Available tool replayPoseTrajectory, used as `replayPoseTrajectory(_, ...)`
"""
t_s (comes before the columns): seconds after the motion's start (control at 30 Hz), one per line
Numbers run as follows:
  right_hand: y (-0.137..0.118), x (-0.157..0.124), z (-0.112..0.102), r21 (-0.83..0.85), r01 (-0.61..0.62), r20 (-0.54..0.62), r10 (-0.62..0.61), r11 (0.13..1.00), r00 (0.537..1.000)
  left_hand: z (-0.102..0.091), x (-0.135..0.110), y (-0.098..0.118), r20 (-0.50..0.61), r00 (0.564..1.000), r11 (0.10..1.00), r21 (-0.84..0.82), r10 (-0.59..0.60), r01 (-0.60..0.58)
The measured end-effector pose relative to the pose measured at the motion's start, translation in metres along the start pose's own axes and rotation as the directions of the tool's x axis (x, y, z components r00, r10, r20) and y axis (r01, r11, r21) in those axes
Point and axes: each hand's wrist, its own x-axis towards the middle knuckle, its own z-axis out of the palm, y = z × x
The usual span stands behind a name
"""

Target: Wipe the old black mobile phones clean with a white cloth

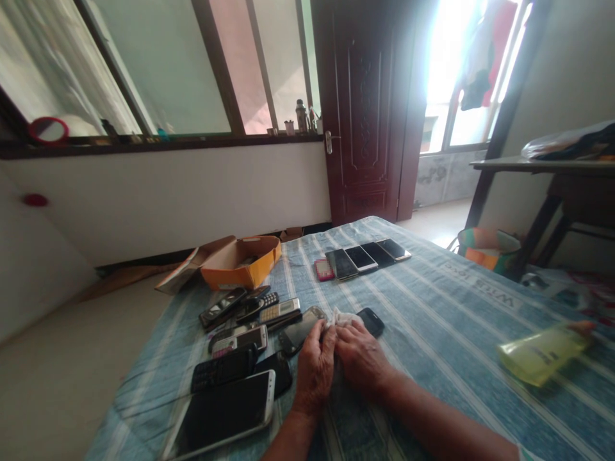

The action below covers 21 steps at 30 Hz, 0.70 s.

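My left hand (pixel 314 365) and my right hand (pixel 361 355) meet near the middle of the bed. Both have their fingers closed at a crumpled white cloth (pixel 342 316). The far end of a dark smartphone (pixel 372 322) sticks out past my right hand; its near part is hidden by that hand and the cloth, so I cannot tell whether either hand grips it. Just left of my left hand lies a grey-screened phone (pixel 300 330). Farther left are several old phones, among them a keypad phone (pixel 280 310), a black phone (pixel 225 368) and a large white-edged tablet (pixel 223 413).
An open orange cardboard box (pixel 240 280) stands at the bed's far left edge. Beyond my hands, several smartphones (pixel 361 258) lie in a row beside a small red-edged item (pixel 323 269). A yellow transparent pouch (pixel 541 354) lies right on the striped blue bedsheet (pixel 442 320).
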Motion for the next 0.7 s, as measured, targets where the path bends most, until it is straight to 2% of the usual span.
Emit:
replayPoseTrajectory(0.17,-0.003,-0.002,-0.011,-0.022,-0.006,0.117,0.009,1.0,0.993,-0.001,0.001,0.001,0.012,1.0,1.0,-0.014,-0.021,0.021)
replayPoseTrajectory(0.3,-0.007,-0.009,-0.02,-0.054,-0.028,0.16,0.037,0.998,0.986,-0.002,0.001,0.002,0.043,0.999,1.0,-0.006,-0.027,0.028)
replayPoseTrajectory(0.43,0.001,-0.01,-0.028,-0.124,-0.13,0.174,0.15,0.984,0.973,-0.001,0.001,-0.001,0.06,0.998,1.0,0.01,0.008,-0.008)
replayPoseTrajectory(0.7,0.036,-0.006,-0.04,-0.247,-0.344,0.112,0.379,0.906,0.918,0.0,0.0,-0.005,0.068,0.997,0.998,0.06,0.026,-0.03)
